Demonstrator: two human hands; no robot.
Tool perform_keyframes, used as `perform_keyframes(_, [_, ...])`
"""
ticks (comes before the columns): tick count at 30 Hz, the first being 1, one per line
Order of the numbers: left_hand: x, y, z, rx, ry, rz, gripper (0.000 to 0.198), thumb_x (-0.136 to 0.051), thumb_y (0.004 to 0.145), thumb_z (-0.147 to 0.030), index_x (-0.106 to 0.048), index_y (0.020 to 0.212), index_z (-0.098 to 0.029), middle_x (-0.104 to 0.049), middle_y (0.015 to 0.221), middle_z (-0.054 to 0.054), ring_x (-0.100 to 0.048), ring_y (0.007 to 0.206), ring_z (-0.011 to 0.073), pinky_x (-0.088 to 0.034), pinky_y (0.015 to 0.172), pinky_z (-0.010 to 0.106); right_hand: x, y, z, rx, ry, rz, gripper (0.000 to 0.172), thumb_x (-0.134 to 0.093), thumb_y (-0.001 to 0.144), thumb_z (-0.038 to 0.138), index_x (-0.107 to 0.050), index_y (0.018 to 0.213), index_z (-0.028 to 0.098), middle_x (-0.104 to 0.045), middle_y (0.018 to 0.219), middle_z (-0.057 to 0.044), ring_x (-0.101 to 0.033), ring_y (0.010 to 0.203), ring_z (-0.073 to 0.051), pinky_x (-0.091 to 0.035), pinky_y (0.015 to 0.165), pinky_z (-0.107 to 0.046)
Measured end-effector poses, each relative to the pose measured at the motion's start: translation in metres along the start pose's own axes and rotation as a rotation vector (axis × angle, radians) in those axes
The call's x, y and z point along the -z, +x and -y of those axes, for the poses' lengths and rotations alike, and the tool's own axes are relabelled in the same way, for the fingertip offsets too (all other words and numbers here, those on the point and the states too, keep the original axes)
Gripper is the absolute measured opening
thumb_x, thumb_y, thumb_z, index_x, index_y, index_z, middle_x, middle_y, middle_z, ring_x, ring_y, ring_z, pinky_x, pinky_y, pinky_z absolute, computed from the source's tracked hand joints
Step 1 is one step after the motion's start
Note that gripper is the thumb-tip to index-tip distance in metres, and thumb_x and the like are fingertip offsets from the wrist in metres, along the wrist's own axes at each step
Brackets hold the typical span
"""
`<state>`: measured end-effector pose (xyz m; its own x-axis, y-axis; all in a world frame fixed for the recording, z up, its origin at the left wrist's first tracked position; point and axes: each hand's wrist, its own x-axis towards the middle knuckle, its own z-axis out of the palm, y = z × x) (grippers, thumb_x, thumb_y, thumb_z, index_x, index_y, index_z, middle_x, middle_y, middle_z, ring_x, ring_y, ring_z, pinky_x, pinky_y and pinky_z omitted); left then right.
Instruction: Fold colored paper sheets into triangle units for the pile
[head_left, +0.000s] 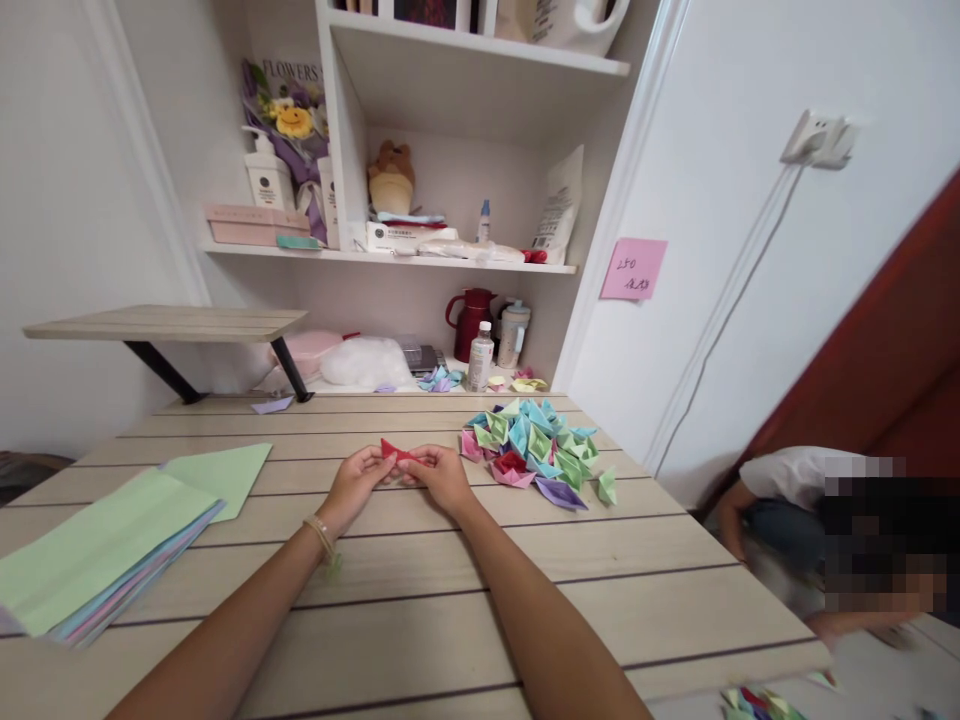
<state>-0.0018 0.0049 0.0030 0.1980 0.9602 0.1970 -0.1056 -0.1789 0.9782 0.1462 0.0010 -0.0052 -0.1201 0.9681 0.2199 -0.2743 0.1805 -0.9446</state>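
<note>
Between my two hands, just above the slatted wooden table (397,600), is a small piece of folded red paper (391,449). My left hand (355,486) pinches its left side, thumb and fingers together. On the other side my right hand (442,478) grips it the same way, the thumbs nearly meeting. Part of the paper is hidden behind the fingers. To the right of my right hand lies a heap of folded paper boats (536,445) in green, blue, pink, red and purple.
A stack of coloured paper sheets (112,540) lies at the left. Behind it stands a small raised shelf (165,322) on black legs. A bottle (480,358) and a red jug (472,322) stand at the back. A person (795,500) crouches beside more folded paper (757,704) at the right.
</note>
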Motion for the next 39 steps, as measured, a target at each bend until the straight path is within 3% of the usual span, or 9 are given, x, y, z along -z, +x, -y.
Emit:
perform_keyframes(8, [-0.002,-0.001,-0.004,0.056,-0.097,-0.11,0.031,-0.068,0.06,-0.036,-0.057,0.077,-0.012,-0.065,0.071,0.004,-0.06,0.061,0.0121,-0.047,0.062,0.025,-0.003,-0.003,0.004,0.153,-0.252,-0.067,0.033,-0.068,0.06,0.036,-0.062,0.084,0.016,-0.063,0.059,0.0,-0.059,0.05,-0.013,-0.047,0.049,-0.024])
perform_keyframes(15, [0.0,0.001,-0.001,0.063,-0.077,-0.092,0.036,-0.066,0.062,-0.037,-0.056,0.087,-0.013,-0.065,0.08,0.007,-0.062,0.066,0.0146,-0.049,0.064,0.028,0.014,-0.005,0.021,0.384,-0.581,-0.126,0.019,-0.059,0.071,0.035,-0.064,0.071,0.017,-0.064,0.061,-0.002,-0.057,0.055,-0.014,-0.043,0.053,-0.023])
perform_keyframes(17, [0.0,0.001,0.001,0.059,-0.068,-0.102,0.037,-0.066,0.063,-0.036,-0.055,0.089,-0.013,-0.065,0.08,0.007,-0.062,0.065,0.0143,-0.049,0.064,0.028,0.022,-0.006,0.031,0.476,-0.741,-0.256,0.02,-0.056,0.074,0.036,-0.065,0.073,0.018,-0.065,0.068,-0.003,-0.056,0.06,-0.014,-0.042,0.058,-0.024])
perform_keyframes(20, [0.001,0.001,0.003,0.059,-0.043,-0.104,0.036,-0.066,0.063,-0.035,-0.055,0.088,-0.013,-0.065,0.08,0.007,-0.062,0.063,0.0134,-0.049,0.063,0.027,0.041,-0.008,0.046,0.558,-0.946,-0.619,0.025,-0.045,0.081,0.034,-0.064,0.088,0.019,-0.064,0.081,-0.005,-0.054,0.066,-0.015,-0.039,0.064,-0.027])
perform_keyframes(25, [0.0,0.0,0.006,0.063,0.02,-0.053,0.031,-0.066,0.062,-0.035,-0.057,0.083,-0.014,-0.065,0.076,0.007,-0.061,0.061,0.0131,-0.048,0.061,0.026,0.081,-0.015,0.06,0.51,-1.124,-1.098,0.03,-0.038,0.083,0.031,-0.062,0.095,0.018,-0.059,0.088,-0.008,-0.05,0.08,-0.021,-0.033,0.064,-0.029])
perform_keyframes(28, [-0.002,-0.003,0.006,0.06,0.031,-0.037,0.028,-0.064,0.063,-0.035,-0.057,0.08,-0.014,-0.065,0.075,0.006,-0.061,0.061,0.0126,-0.047,0.062,0.026,0.094,-0.016,0.058,0.446,-1.188,-1.251,0.028,-0.042,0.079,0.032,-0.064,0.089,0.018,-0.055,0.083,-0.009,-0.048,0.077,-0.022,-0.03,0.062,-0.031])
perform_keyframes(33, [-0.004,-0.007,0.009,0.042,0.036,-0.021,0.025,-0.066,0.062,-0.033,-0.058,0.076,-0.013,-0.064,0.073,0.006,-0.059,0.06,0.0118,-0.047,0.061,0.025,0.072,-0.013,0.04,0.53,-1.327,-1.117,0.026,-0.048,0.074,0.03,-0.063,0.093,0.02,-0.052,0.085,-0.008,-0.045,0.081,-0.024,-0.028,0.068,-0.034])
perform_keyframes(35, [-0.004,-0.006,0.012,0.032,0.031,-0.01,0.023,-0.065,0.063,-0.032,-0.058,0.075,-0.013,-0.063,0.073,0.006,-0.058,0.059,0.0113,-0.047,0.06,0.025,0.05,-0.014,0.032,0.606,-1.383,-0.918,0.027,-0.048,0.075,0.027,-0.061,0.098,0.021,-0.052,0.087,-0.008,-0.045,0.084,-0.024,-0.028,0.071,-0.036])
perform_keyframes(39, [0.0,-0.001,0.019,-0.015,0.007,-0.05,0.013,-0.06,0.067,-0.025,-0.059,0.073,-0.014,-0.062,0.066,0.003,-0.058,0.057,0.0117,-0.046,0.057,0.023,-0.005,-0.025,0.021,0.796,-1.392,-0.352,0.026,-0.05,0.076,0.023,-0.06,0.099,0.025,-0.055,0.092,-0.005,-0.048,0.085,-0.021,-0.027,0.08,-0.038])
